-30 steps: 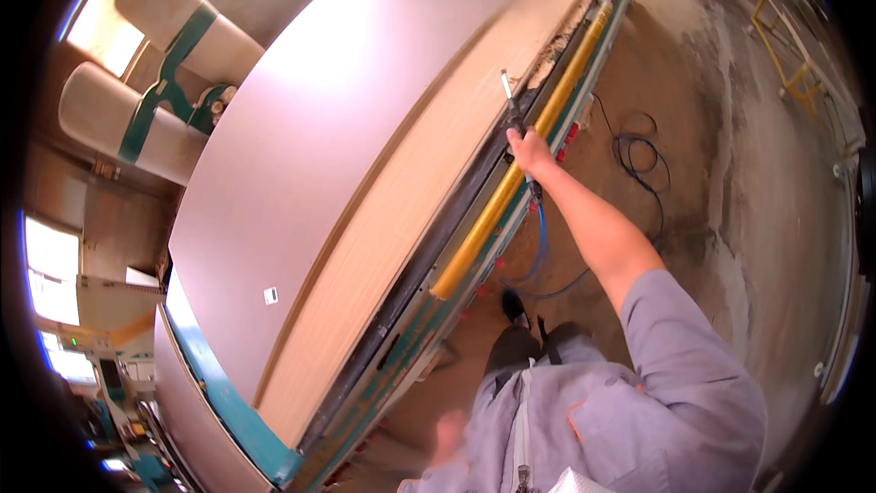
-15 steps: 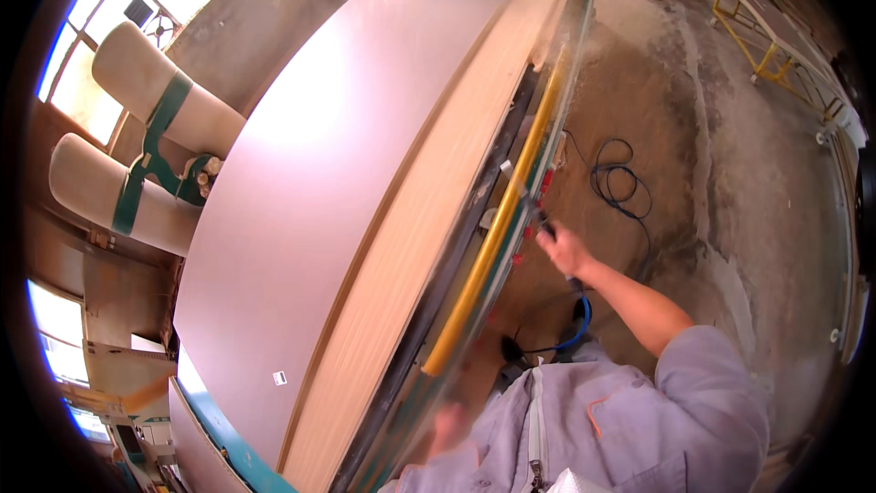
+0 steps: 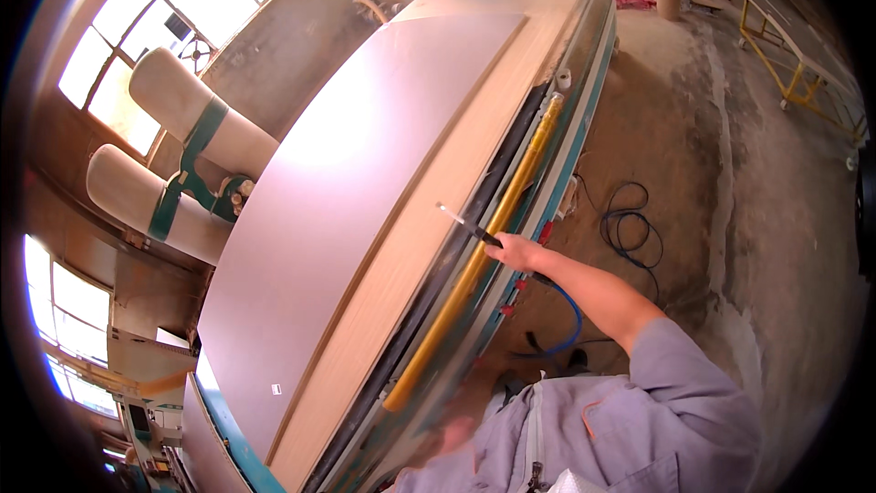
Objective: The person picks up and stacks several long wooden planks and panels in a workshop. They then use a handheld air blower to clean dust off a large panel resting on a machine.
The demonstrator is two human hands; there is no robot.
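Note:
My right hand (image 3: 516, 253) is closed round the dark handle of an air blow gun (image 3: 476, 233). The gun's thin pale nozzle points left, above the light wood-grain board (image 3: 401, 265). From the hand a blue hose (image 3: 577, 319) curves down toward the floor. Just below the gun runs a long yellow tube (image 3: 456, 301), beside a dark bar (image 3: 401, 356) along the machine's edge. My left hand (image 3: 453, 434) is low in the picture, close to the machine's near side and my jacket. It is smeared, and its fingers cannot be made out.
A large pale panel (image 3: 328, 192) lies on the wood-grain board. Beyond it stand two dust-collector bags (image 3: 137, 192) with green bands. A coiled dark cable (image 3: 630, 228) lies on the floor to the right, and a yellow-framed trolley (image 3: 794, 82) stands farther off.
My right hand has moved left with the air blow gun, from the machine's outer edge to over the yellow tube. The nozzle now reaches over the wood-grain board. The whole view has shifted slightly.

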